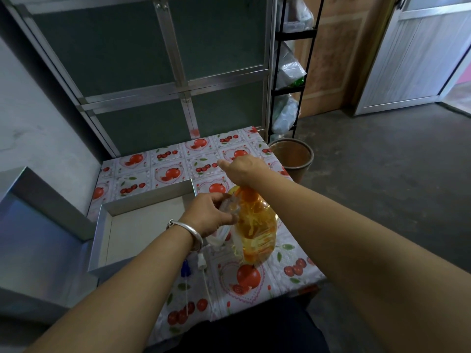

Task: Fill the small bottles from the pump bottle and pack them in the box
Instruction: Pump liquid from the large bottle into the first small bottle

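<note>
A large pump bottle point(257, 230) of orange-yellow liquid stands on the table, right of centre. My right hand point(244, 171) is curled over its orange pump head, which is mostly hidden under the hand. My left hand point(211, 215) grips a small clear bottle point(228, 203) held against the pump bottle's left side, near the spout. A second small clear bottle point(216, 236) shows just below that hand. An open grey box point(102, 235) sits to the left with nothing visible inside. Two spray caps with tubes, one blue point(184, 270) and one white point(201, 262), lie in front of the box.
The table point(300, 273) wears a cloth printed with cherries and tomatoes. A box lid point(43, 225) leans at the left edge. A brown bin point(293, 155) stands on the floor past the table's far right corner, beside a black rack of bags point(290, 70).
</note>
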